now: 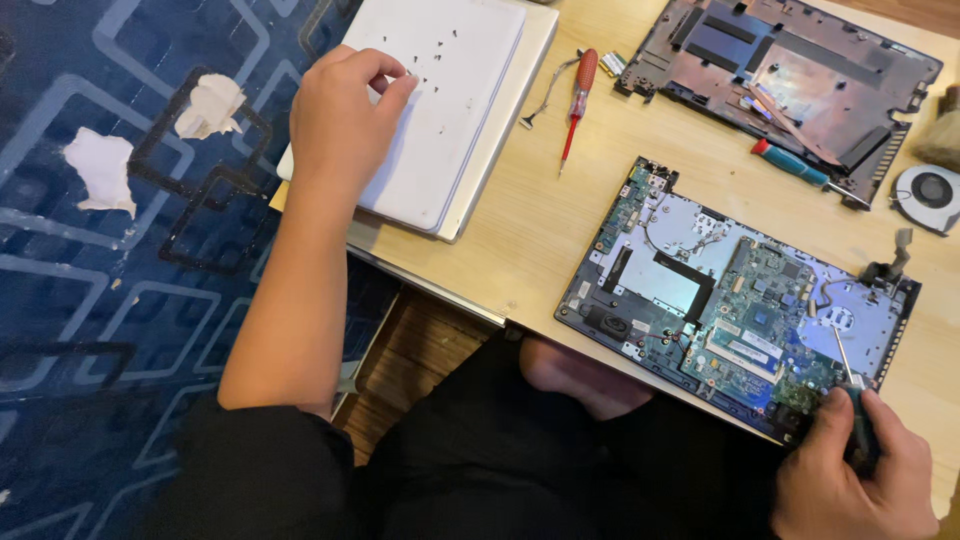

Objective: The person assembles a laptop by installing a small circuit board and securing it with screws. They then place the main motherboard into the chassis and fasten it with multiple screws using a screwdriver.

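My left hand (345, 110) reaches out to a white closed laptop (450, 100), fingertips pinched at a small screw among several tiny dark screws (435, 55) scattered on its lid. My right hand (855, 465) grips a dark-handled screwdriver (850, 385), its thin shaft pointing up over the lower right corner of an opened laptop base (735, 295) with a blue-green circuit board exposed.
A red screwdriver (578, 100) and a blue-and-red one (795, 165) lie on the wooden table (530, 220). A removed dark bottom cover (790, 80) lies at the back right, a round fan (930, 195) beside it. White paper scraps (105, 170) lie on the blue carpet.
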